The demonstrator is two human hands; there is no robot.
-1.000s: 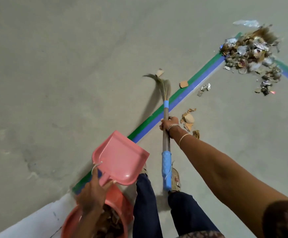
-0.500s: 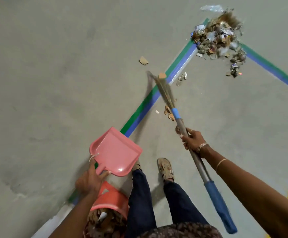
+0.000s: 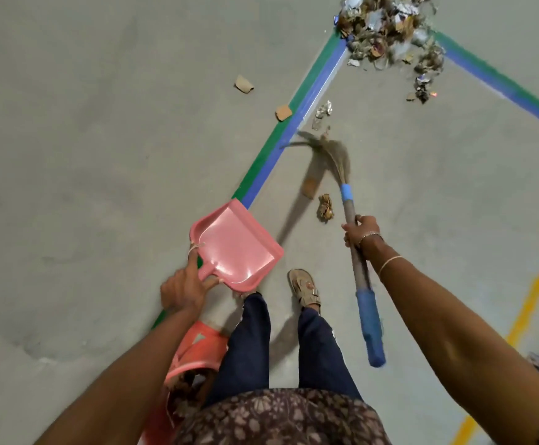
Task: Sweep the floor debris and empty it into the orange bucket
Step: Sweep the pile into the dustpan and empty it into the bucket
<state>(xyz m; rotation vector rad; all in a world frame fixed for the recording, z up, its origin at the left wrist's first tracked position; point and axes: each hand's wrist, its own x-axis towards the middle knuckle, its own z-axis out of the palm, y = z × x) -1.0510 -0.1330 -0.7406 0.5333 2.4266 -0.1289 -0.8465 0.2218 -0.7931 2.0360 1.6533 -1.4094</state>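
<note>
1. Since the earlier frame the broom [image 3: 354,252] has swung. Its bristles [image 3: 332,149] now drag the floor on the right of the tape line [image 3: 293,123], bent leftward, rather than lying across it.
2. Nearest, the orange bucket [image 3: 197,351] stands beside the person's left leg and already holds debris. It is judged to be kept close so emptying trips are short.
3. The left hand [image 3: 183,289] curls round the handle of the pink dustpan [image 3: 234,245]. The pan is empty and appears lifted off the floor, evidently in reserve until a heap is gathered.
4. The right hand [image 3: 359,231] wraps the broom shaft mid-length, above the blue grip, which favours reach and a one-handed stroke.
5. A crumpled brown scrap [image 3: 325,208] and a cardboard piece [image 3: 309,186] lie just beside the shaft. They are judged the stroke's present targets.
6. Farthest, the main debris pile [image 3: 386,36] sits at the tape corner, well apart from dustpan and bucket, so most of the task remains.
</note>
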